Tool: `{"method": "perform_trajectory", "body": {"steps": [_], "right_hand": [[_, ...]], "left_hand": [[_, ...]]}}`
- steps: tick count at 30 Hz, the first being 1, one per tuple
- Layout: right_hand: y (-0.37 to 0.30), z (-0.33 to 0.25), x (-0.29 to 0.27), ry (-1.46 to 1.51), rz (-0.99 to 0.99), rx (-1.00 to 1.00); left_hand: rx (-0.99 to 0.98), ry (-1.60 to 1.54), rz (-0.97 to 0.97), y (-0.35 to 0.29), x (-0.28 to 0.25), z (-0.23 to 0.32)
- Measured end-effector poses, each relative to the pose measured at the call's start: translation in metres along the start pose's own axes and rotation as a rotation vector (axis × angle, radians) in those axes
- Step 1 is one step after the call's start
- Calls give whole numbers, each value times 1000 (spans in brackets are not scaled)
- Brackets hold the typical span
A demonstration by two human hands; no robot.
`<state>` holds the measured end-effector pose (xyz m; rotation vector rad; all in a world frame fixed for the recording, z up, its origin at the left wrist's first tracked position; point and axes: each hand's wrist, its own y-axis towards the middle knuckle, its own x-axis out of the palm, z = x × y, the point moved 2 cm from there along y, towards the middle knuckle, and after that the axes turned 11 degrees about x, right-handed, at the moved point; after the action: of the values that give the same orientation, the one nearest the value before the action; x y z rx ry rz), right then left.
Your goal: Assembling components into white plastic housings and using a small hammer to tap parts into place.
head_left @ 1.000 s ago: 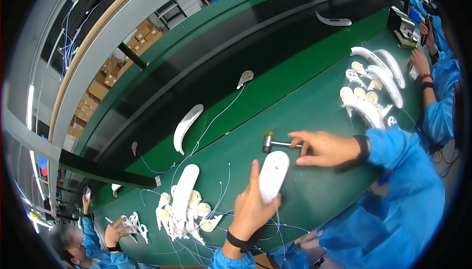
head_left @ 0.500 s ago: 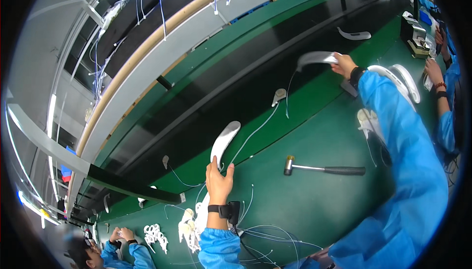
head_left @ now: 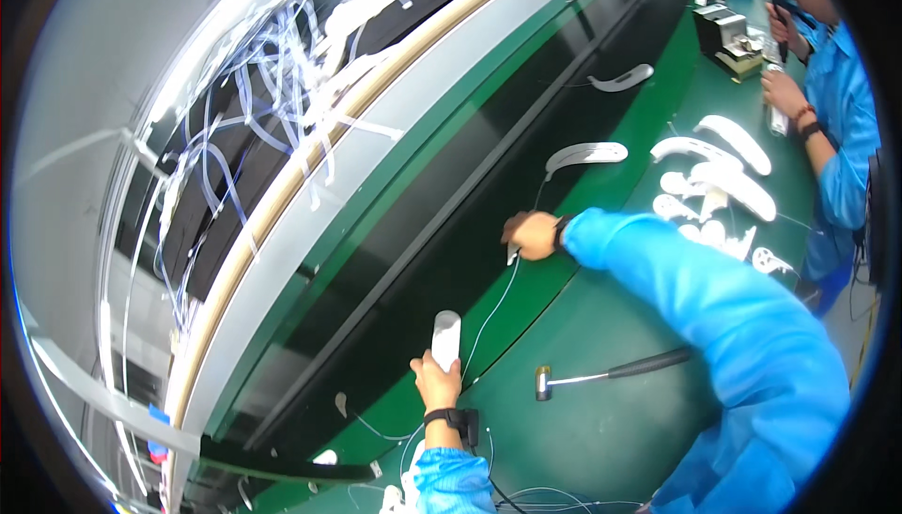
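Note:
My left hand (head_left: 438,384) grips a white curved handle-shaped shell (head_left: 447,331) over the edge of the dark belt. Farther right, my right hand (head_left: 536,235) has its fingers curled down on a small white part (head_left: 512,254) with a thin pale cable (head_left: 493,312); the hand hides most of that part. Just beyond the right hand, another white curved shell (head_left: 587,154) lies on the belt, a thin wire running from its near end. A mallet (head_left: 542,382) with a black grip rests on the green table below my right forearm.
Several white shells and round parts (head_left: 723,185) lie to the right. One shell (head_left: 622,79) sits farther along the belt (head_left: 385,274). A co-worker (head_left: 832,110) stands at the right beside a box (head_left: 728,35). Cables hang from the shelf (head_left: 282,72) at upper left.
My right hand has let go of a white curved shell, now on the belt, and moved left to the small cabled part. My left hand still holds its shell. The view has shifted.

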<state>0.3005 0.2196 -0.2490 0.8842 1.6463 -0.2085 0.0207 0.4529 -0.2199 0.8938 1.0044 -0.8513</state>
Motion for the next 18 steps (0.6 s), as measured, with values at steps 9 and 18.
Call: {"method": "perform_trajectory", "body": {"steps": [9,18], "right_hand": [[7,5,24,-320,88,233],[-19,5,-51,257,30,206]], "left_hand": [[-24,-634,313,-26,-40,-2],[-221,-1341,544,-92,-83,13]]}}
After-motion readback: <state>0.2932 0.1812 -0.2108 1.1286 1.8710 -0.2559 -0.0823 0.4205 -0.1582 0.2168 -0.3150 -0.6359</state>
